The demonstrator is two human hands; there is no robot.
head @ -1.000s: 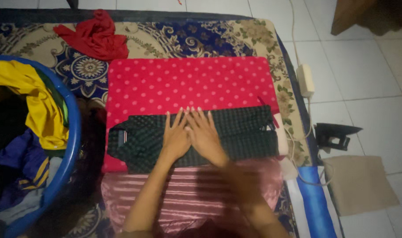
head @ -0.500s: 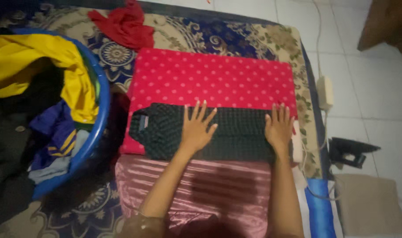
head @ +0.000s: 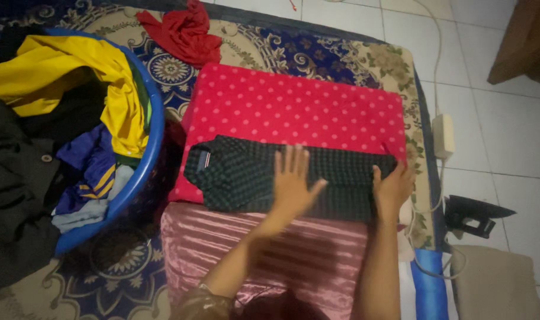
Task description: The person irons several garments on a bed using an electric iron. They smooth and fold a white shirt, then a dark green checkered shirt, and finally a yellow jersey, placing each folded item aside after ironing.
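A dark green checked shirt (head: 240, 172), folded into a long strip, lies across a red cloth with pink polka dots (head: 293, 109). My left hand (head: 293, 184) rests flat on the middle of the shirt with its fingers spread. My right hand (head: 391, 188) curls over the shirt's right end, fingers wrapped on the edge. The shirt's collar end points left.
A pink striped satin cloth (head: 281, 249) lies nearest me. A blue tub (head: 145, 160) full of clothes stands at the left. A crumpled red garment (head: 184, 32) lies at the back. A black iron (head: 474, 214), its cord and a power strip (head: 443, 135) sit on the tiled floor at right.
My left hand has slid right along the shirt. My right hand, flat on the right end before, now curls around that edge. The view has shifted a little to the left.
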